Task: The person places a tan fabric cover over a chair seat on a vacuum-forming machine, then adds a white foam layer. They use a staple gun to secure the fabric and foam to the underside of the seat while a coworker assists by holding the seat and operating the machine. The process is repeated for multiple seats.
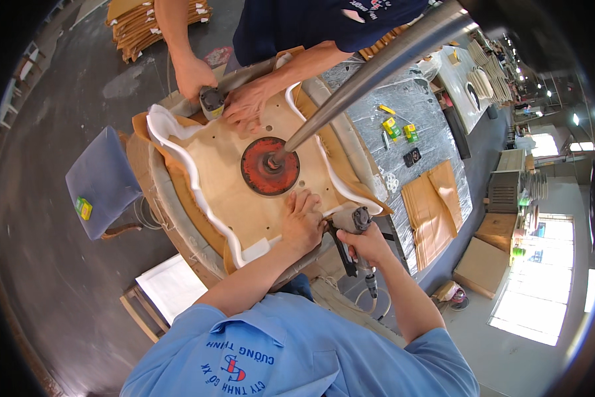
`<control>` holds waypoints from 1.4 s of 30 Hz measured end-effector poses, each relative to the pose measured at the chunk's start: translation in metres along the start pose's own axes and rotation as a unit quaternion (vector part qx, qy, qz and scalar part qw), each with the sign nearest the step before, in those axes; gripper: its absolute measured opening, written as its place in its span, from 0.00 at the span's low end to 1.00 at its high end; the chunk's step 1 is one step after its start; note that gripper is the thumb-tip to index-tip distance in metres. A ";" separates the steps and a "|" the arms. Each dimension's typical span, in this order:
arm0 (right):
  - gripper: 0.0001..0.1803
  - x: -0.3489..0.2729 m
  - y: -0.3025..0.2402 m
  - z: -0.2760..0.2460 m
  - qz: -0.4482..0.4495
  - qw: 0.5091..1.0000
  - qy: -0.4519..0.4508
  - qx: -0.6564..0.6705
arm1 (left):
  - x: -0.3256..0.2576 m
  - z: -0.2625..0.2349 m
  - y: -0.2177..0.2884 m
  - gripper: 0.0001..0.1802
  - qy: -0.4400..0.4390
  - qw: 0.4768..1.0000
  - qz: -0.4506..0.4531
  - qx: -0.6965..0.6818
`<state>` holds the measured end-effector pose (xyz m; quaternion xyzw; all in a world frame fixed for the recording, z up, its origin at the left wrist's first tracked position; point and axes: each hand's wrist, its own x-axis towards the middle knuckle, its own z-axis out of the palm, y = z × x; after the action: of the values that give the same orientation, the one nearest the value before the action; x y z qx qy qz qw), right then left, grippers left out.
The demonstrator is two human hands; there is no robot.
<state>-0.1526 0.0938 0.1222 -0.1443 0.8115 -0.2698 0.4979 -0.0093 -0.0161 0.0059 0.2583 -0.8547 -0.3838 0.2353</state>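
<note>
My right hand [368, 245] grips a pneumatic staple gun [354, 228], its nose at the near right edge of a wooden seat panel [234, 182]. My left hand [303, 221] rests on the panel just left of the gun, fingers stretched over the board; its thumb is hard to see. White padding [195, 182] and brown covering material [182, 178] run around the panel's rim. A round red disc [254, 165] on a steel rod [370, 69] bears on the panel's middle. Across from me, a co-worker's hand [195, 79] holds another staple gun [211, 100], the other hand [248, 106] lying on the board.
Left of the work stands a blue padded seat [105, 182] with a small yellow-green box on it. A plastic-covered table [377, 109] at right carries small boxes, a dark phone-like object [412, 157] and folded brown material [433, 205]. An air hose [377, 306] hangs below my gun.
</note>
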 end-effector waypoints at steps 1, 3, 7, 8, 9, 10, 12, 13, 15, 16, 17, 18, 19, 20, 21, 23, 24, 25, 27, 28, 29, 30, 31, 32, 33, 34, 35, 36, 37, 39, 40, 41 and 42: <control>0.13 0.000 -0.006 0.001 -0.002 1.000 -0.006 0.002 | 0.001 0.000 0.001 0.06 0.002 1.000 -0.003 0.001; 0.13 0.002 -0.017 0.004 -0.006 1.000 -0.006 -0.007 | 0.001 0.000 0.001 0.06 0.011 1.000 -0.005 0.006; 0.15 0.009 -0.020 0.013 -0.016 0.998 0.037 -0.043 | 0.003 0.004 -0.002 0.07 0.045 0.999 0.013 0.016; 0.16 0.010 -0.016 0.014 -0.017 0.997 0.053 -0.051 | 0.000 0.004 -0.003 0.07 0.047 0.999 0.014 0.023; 0.15 0.011 -0.015 0.014 -0.025 0.997 0.049 -0.062 | -0.001 0.002 -0.004 0.08 0.051 0.998 0.018 0.033; 0.15 0.012 -0.014 0.013 -0.032 0.996 0.045 -0.073 | -0.002 0.001 -0.005 0.08 0.054 0.997 0.022 0.042; 0.15 0.012 -0.012 0.010 -0.041 0.998 0.032 -0.044 | -0.005 -0.004 -0.006 0.09 0.036 0.998 0.014 0.046; 0.14 0.011 -0.011 0.008 -0.043 0.999 0.023 -0.004 | -0.006 -0.006 -0.006 0.09 0.026 0.998 0.010 0.048; 0.13 0.006 -0.011 0.006 -0.038 0.999 0.008 0.027 | -0.006 -0.006 -0.006 0.09 0.021 0.999 0.002 0.048; 0.12 0.003 -0.011 0.006 -0.031 0.999 0.003 0.018 | -0.007 -0.005 -0.007 0.09 0.020 0.999 -0.004 0.048; 0.12 0.001 -0.012 0.007 -0.024 1.000 -0.003 0.008 | -0.007 -0.005 -0.008 0.09 0.019 0.999 -0.009 0.042; 0.12 0.000 -0.011 0.008 -0.024 1.000 0.000 0.005 | -0.006 -0.004 -0.007 0.09 0.016 0.999 -0.011 0.033; 0.12 -0.001 -0.010 0.009 -0.024 1.000 0.002 0.003 | -0.006 -0.004 -0.007 0.09 0.014 0.999 -0.015 0.025; 0.12 0.000 -0.010 0.011 -0.024 1.000 0.003 -0.001 | -0.006 -0.005 -0.006 0.09 0.011 0.999 -0.018 0.025; 0.12 0.000 -0.013 0.014 -0.022 1.000 0.008 -0.010 | -0.006 -0.004 -0.006 0.09 0.008 0.999 -0.021 0.025; 0.12 0.004 -0.023 0.020 -0.021 0.999 0.018 -0.029 | -0.005 -0.005 -0.008 0.09 0.006 0.999 -0.017 0.030; 0.12 0.005 -0.022 0.021 -0.024 0.999 0.026 -0.029 | -0.004 -0.006 -0.009 0.09 0.006 0.999 -0.012 0.035; 0.12 0.005 -0.021 0.023 -0.028 0.999 0.035 -0.029 | -0.005 -0.008 -0.009 0.09 0.006 0.999 -0.007 0.040; 0.12 0.006 -0.018 0.023 -0.033 0.998 0.037 -0.036 | -0.015 -0.013 -0.003 0.10 -0.022 0.998 -0.033 0.052; 0.13 0.007 -0.016 0.021 -0.033 0.998 0.032 -0.043 | -0.018 -0.016 0.000 0.11 -0.037 0.997 -0.044 0.058; 0.13 0.007 -0.014 0.019 -0.033 0.998 0.026 -0.049 | -0.017 -0.017 0.003 0.11 -0.032 0.997 -0.043 0.057; 0.14 0.007 -0.014 0.018 -0.035 0.998 0.020 -0.046 | -0.016 -0.017 0.000 0.11 -0.023 0.997 -0.044 0.058; 0.14 0.004 -0.012 0.017 -0.037 0.998 0.014 -0.042 | -0.015 -0.016 -0.002 0.11 -0.014 0.997 -0.045 0.059; 0.15 0.003 -0.010 0.017 -0.038 0.998 0.008 -0.039 | -0.014 -0.015 -0.004 0.11 -0.006 0.997 -0.043 0.056; 0.15 0.000 -0.013 0.019 -0.032 0.999 -0.001 -0.041 | -0.015 -0.014 -0.005 0.11 -0.001 0.998 -0.045 0.053; 0.15 -0.003 -0.015 0.021 -0.026 0.999 -0.009 -0.043 | -0.015 -0.013 -0.006 0.11 0.004 0.998 -0.047 0.050; 0.16 -0.004 -0.018 0.024 -0.019 0.999 -0.018 -0.045 | -0.016 -0.012 -0.007 0.11 0.003 0.997 -0.051 0.053; 0.16 -0.004 -0.020 0.027 -0.013 0.998 -0.004 -0.056 | -0.016 -0.012 -0.006 0.12 0.001 0.997 -0.051 0.055; 0.16 -0.003 -0.022 0.029 -0.007 0.998 0.010 -0.067 | -0.015 -0.012 -0.005 0.12 0.000 0.997 -0.050 0.056; 0.15 -0.001 -0.027 0.033 -0.005 0.996 0.030 -0.088 | -0.011 -0.013 -0.007 0.12 -0.011 0.997 -0.051 0.065; 0.15 -0.001 -0.028 0.034 -0.008 0.995 0.037 -0.097 | -0.011 -0.013 -0.007 0.12 -0.016 0.996 -0.051 0.071; 0.15 -0.002 -0.030 0.036 -0.012 0.993 0.043 -0.106 | -0.016 -0.015 -0.007 0.12 -0.017 0.996 -0.055 0.070; 0.16 -0.001 -0.027 0.033 -0.015 0.995 0.035 -0.095 | -0.021 -0.018 -0.008 0.13 -0.018 0.996 -0.056 0.068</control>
<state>-0.1233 0.0627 0.1269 -0.1930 0.8481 -0.2039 0.4494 0.0194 -0.0174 0.0068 0.3143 -0.8670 -0.3421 0.1802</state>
